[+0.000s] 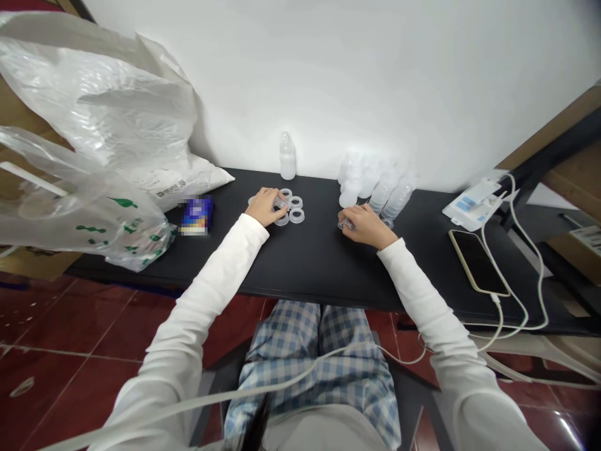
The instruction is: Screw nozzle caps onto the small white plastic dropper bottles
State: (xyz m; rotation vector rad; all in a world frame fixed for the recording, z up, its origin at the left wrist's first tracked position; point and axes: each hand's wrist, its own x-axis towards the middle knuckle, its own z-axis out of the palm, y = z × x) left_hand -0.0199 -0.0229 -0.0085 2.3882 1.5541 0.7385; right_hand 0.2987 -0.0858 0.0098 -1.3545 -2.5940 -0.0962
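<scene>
Right now, the left hand (268,207) pinches a clear piece (280,203) over the rings (295,217), and the right hand (367,225) grips a small part (346,225) beside the bottles (389,197).

Left hand (267,207) and right hand (367,225) curled downward, well apart

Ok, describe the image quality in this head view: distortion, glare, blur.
Head view: wide-angle distortion bows the table edge; lighting is bright and even, with soft glare on the bag; the box is pixelated; the clear bottles wash out against the white wall.
</scene>
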